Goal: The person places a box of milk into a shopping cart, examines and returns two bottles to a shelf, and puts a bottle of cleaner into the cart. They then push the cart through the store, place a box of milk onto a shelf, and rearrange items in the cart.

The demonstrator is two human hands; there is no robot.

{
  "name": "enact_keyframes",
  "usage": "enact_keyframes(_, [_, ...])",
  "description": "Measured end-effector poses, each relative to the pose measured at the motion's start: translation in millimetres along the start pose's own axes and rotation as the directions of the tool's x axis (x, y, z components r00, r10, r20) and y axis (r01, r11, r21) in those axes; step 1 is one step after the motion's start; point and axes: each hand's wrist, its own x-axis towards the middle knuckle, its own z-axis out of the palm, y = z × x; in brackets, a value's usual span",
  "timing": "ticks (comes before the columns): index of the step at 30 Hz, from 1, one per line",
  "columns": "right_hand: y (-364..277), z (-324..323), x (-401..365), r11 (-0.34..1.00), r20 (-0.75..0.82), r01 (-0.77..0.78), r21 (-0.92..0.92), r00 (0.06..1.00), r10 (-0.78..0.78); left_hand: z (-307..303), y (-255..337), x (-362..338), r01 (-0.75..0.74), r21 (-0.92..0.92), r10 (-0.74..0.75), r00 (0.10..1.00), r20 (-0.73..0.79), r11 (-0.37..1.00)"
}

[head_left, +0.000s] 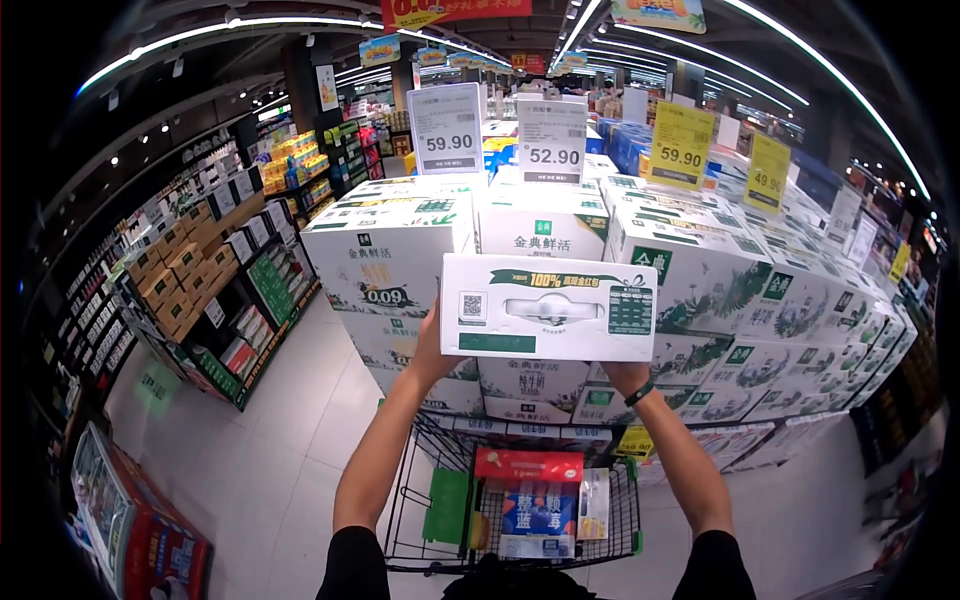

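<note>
A white milk carton case (560, 325) with green print, a QR code and a carry handle is held up in front of me, over the shopping cart. My left hand (428, 345) grips its left side, with the fingers mostly hidden behind it. Under the lower right part of the case is my right hand (628, 377), closed on it, and a dark band circles that wrist. Just beyond stands a stack of similar milk cases (390, 225), partly covered by the held one.
Below my arms is a black wire shopping cart (400, 545) with a red box (528, 464) and a blue package (538, 515) inside. Price signs (447, 130) stand on the stacks. Shelves (250, 280) line the left, and a red-sided freezer (150, 545) is at lower left.
</note>
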Motion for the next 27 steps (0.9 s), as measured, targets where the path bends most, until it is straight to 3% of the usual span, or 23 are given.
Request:
enact_keyframes(1, [-6.0,0.7,6.8,1.000,0.000,0.003,0.001,1.000,-0.003,-0.4,11.6,7.0,-0.001,0.001,0.001,1.000,-0.002,1.000])
enact_keyframes(3, [-14.4,1.9,17.7,0.926,-0.200,0.128,-0.356,0.957,-0.210,-2.5,29.1,17.0,-0.179,0.415,0.216,0.975,-0.044,0.892])
enact_keyframes(4, [-11.3,6.0,18.6,0.964,-0.234,0.089,-0.252,0.961,-0.150,-2.3,28.1,16.6,-0.179,0.414,0.215,0.976,-0.041,0.893])
enact_keyframes(6, [-18.6,0.2,22.9,0.955,-0.274,0.110,-0.277,0.943,-0.188,-0.6,25.9,17.9,-0.139,0.549,0.189,0.981,-0.035,0.824])
enact_keyframes(8, [-19.1,-0.8,21.2,0.946,-0.305,0.126,-0.298,0.927,-0.219,-0.6,18.7,17.2,-0.151,0.578,0.210,0.977,-0.036,0.802])
enact_keyframes(10, [-11.8,-3.2,19.6,0.883,-0.214,0.124,-0.454,0.946,-0.243,-1.0,18.1,16.6,-0.160,0.608,0.229,0.973,-0.037,0.778])
enact_keyframes(13, [-11.6,-5.5,19.5,0.896,-0.190,0.087,-0.435,0.964,-0.186,-2.4,25.3,17.6,-0.137,0.632,0.253,0.963,-0.096,0.763])
enact_keyframes(17, [-21.0,-12.3,22.4,0.891,-0.140,0.124,-0.436,0.969,-0.203,-8.8,32.7,26.3,-0.033,0.650,0.142,0.983,-0.116,0.759])
enact_keyframes(21, [-29.7,-10.4,26.3,0.902,-0.141,0.077,-0.425,0.979,-0.150,-12.7,35.1,37.7,-0.032,0.694,0.234,0.952,-0.199,0.719])
enact_keyframes(25, [-29.7,-13.6,25.4,0.922,-0.145,0.129,-0.366,0.970,-0.194,-18.6,36.2,42.2,-0.117,0.582,0.250,0.956,-0.154,0.805])
enact_keyframes(27, [-26.6,-16.3,20.1,0.932,-0.161,0.100,-0.347,0.973,-0.164,-24.8,32.0,43.2,-0.336,0.539,0.427,0.903,-0.050,0.772])
